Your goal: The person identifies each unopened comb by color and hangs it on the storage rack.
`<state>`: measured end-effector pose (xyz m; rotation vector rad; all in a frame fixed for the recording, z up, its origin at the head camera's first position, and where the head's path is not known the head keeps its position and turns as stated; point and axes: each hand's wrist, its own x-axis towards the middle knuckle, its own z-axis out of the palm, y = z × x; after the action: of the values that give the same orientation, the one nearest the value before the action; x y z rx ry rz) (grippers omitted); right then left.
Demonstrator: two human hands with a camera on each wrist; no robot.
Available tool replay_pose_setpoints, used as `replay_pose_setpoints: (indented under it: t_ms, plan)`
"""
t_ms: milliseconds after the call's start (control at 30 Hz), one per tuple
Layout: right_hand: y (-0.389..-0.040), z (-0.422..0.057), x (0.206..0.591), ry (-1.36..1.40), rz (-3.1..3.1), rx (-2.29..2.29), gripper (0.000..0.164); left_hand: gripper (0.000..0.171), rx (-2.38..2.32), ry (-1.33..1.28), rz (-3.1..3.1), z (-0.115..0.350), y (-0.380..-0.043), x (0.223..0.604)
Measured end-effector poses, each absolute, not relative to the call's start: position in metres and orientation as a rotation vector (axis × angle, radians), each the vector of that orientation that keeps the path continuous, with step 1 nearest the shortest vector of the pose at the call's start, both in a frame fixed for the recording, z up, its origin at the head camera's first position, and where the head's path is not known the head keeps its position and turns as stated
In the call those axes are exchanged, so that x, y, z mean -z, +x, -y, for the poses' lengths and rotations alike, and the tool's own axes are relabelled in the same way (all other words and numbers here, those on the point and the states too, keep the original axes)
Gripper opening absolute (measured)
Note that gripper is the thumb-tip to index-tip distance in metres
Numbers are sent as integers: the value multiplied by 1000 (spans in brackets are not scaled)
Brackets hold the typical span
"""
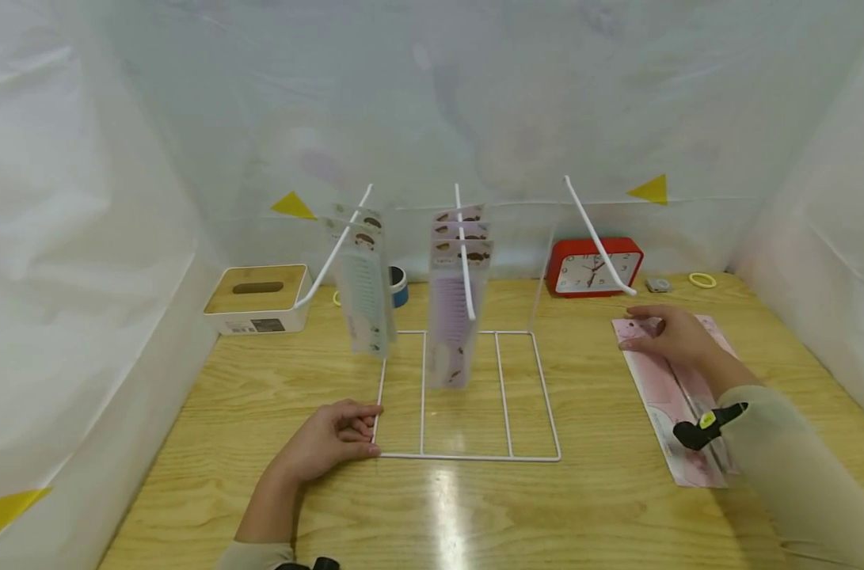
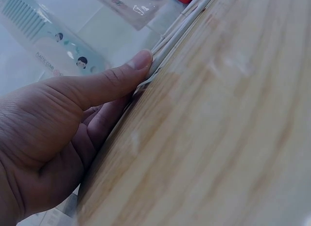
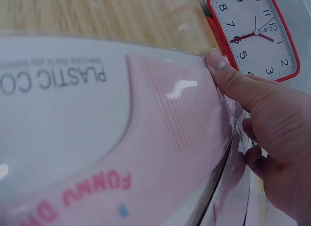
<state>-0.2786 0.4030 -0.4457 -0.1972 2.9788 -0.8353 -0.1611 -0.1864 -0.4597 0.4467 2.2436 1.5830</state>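
My left hand (image 1: 326,443) grips the left front corner of a white wire display rack (image 1: 467,457), thumb on the wire in the left wrist view. From the rack's left hook hang green comb packs (image 1: 366,293); purple comb packs (image 1: 451,309) hang on its middle hook. The right hook (image 1: 599,237) carries nothing. Over at the right, my right hand (image 1: 672,340) pinches the far end of a pink comb pack (image 3: 180,104) between thumb and fingers. Another pink pack (image 1: 709,332) lies beside it on the table, partly hidden by the hand and sleeve.
Behind the rack stand a red alarm clock (image 1: 595,267) and a blue roll (image 1: 399,287). A tissue box (image 1: 258,299) with a wooden lid is at the back left. A yellow ring (image 1: 702,280) and a small grey item (image 1: 657,285) lie at the back right. White sheeting surrounds the table.
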Motion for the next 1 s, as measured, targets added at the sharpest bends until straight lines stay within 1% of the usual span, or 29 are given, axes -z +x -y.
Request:
replay_pose_setpoints:
  t_ms: [233,367,467,600,733,800,900,1000]
  plan:
    - [-269,-399,446,-30,-2899,1112,64,58,-1574,443,-2242,187,-161,458]
    - [-261,-398,440,63,-2853,1211,65,58,-1580,434,-2228,187,-161,458]
    - [-255,-396,436,79,-2792,1388,64,58,-1582,431,-2222,187,-160,458]
    - [-246,-390,428,65,-2690,1627,49,58,-1581,438,-2225,187,-160,459]
    - [-234,-378,410,32,-2660,1751,35,58,-1583,437,-2224,187,-160,460]
    - [-224,-368,397,13,-2593,1885,31,58,-1583,436,-2223,187,-160,460]
    - [-208,-352,378,-65,-2318,2236,27,58,-1583,441,-2225,187,-160,460]
    - [-193,-336,364,-209,-2017,2523,29,58,-1582,451,-2229,186,-160,459]
